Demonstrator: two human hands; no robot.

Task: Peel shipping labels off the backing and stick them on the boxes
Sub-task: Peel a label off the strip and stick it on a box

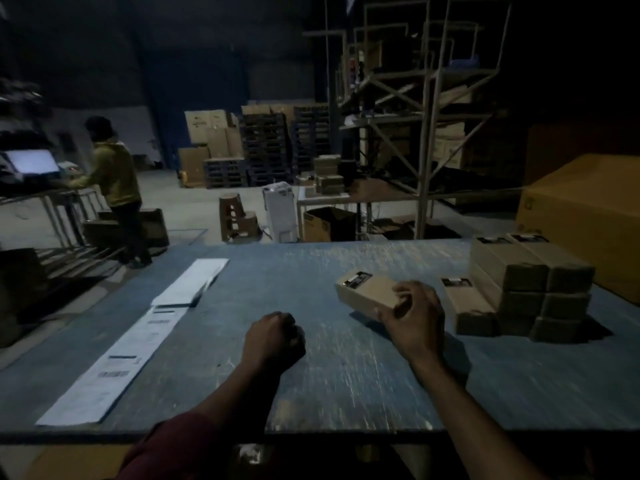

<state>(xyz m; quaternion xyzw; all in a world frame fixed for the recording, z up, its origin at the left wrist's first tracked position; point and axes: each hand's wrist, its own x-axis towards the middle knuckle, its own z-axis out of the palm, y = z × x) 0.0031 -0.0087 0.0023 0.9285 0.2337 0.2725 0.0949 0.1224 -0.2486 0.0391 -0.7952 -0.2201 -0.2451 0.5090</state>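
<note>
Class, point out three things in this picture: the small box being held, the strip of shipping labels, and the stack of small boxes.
small box [369, 292], head view, on its top face.
strip of shipping labels [114, 368], head view, on the near label.
stack of small boxes [526, 277], head view, on an end face in the upper row.

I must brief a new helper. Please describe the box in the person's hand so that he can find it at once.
Look at the blue table, right of the middle. Left of the stack of boxes, the right hand grips one small tan box. It alone is tilted and held, not stacked.
</note>
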